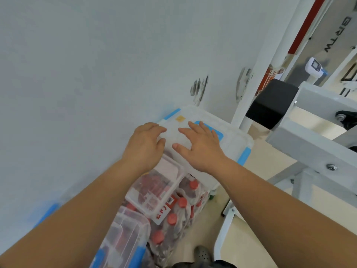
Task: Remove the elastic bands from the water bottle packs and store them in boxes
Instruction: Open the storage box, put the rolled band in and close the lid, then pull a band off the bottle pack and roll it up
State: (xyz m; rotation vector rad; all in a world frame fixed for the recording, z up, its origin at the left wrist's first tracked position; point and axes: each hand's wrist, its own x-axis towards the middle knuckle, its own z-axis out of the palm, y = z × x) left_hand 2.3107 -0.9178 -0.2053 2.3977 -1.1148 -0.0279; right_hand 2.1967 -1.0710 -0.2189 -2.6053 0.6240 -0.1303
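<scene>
A clear plastic storage box with a white lid (pixel 229 140) and blue clips stands against the wall. My right hand (pixel 201 146) lies flat on the lid with its fingers spread. My left hand (pixel 144 146) rests at the lid's left edge, its fingers bent over the rim. Below the hands, shrink-wrapped packs of bottles with red caps (pixel 173 217) stand on the floor. A smaller clear box (pixel 158 192) with a red-printed label lies on top of them. No elastic band is visible.
Another clear box with blue clips (pixel 125 240) sits at the lower middle, close to my left forearm. A white metal frame with a black pad (pixel 272 105) stands to the right. The wall (pixel 96 74) fills the left side. A dark shoe (pixel 201 254) shows at the bottom.
</scene>
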